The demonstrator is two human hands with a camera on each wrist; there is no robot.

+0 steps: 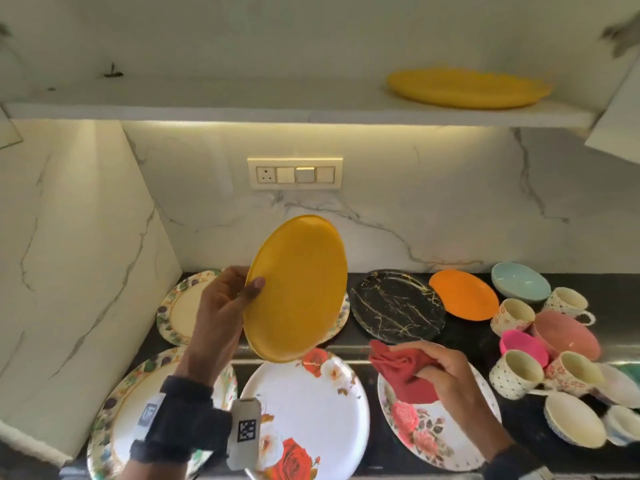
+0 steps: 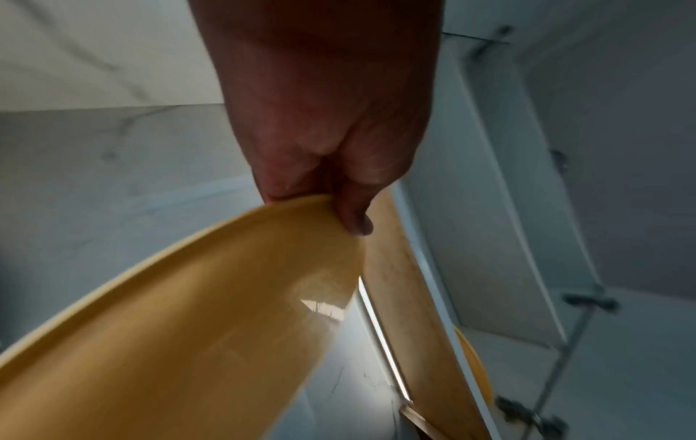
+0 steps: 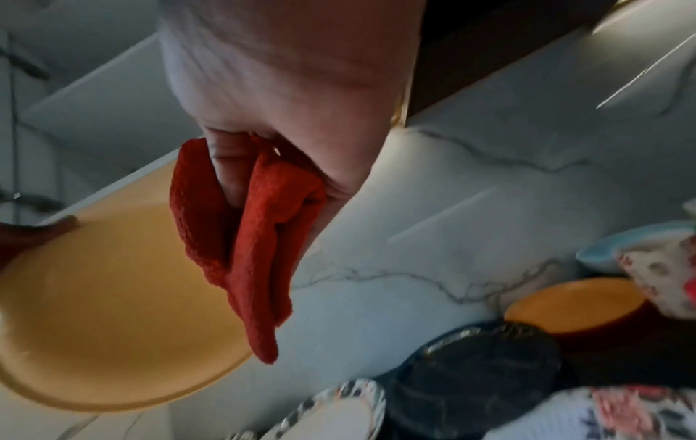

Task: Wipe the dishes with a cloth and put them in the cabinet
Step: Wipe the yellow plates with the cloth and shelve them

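Yellow plate [image 1: 296, 289] is held in the air above the counter [image 1: 467, 344], tilted steeply with its face toward the camera. The left hand [image 1: 223, 306] grips it at its left rim, thumb on the face and fingers behind; the left wrist view shows the thumb [image 2: 354, 220] pressed over the rim. The plate touches nothing else.

The right hand [image 1: 446, 372] is clenched round a bunched red cloth [image 1: 401, 370], held to the right of the plate and lower, apart from it. In the right wrist view the cloth hangs down from between the curled fingers [image 3: 229, 166].

A second yellow plate [image 1: 467, 87] lies flat on the white cabinet shelf [image 1: 242, 110] above, toward its right end.

On the counter below:
- a white rose-pattern plate [image 1: 304, 410] directly under the held plate;
- two leaf-bordered plates [image 1: 180, 306] at the left, one behind the other;
- a pink-flowered plate [image 1: 433, 434] beneath the right hand;
- a black marbled plate [image 1: 398, 306] and an orange plate [image 1: 464, 294] near the back wall;
- a pale blue bowl [image 1: 519, 280], a pink bowl [image 1: 568, 334] and several patterned cups [image 1: 516, 374] crowded together at the right.

A switch panel [image 1: 295, 174] is set in the marble wall below the shelf.
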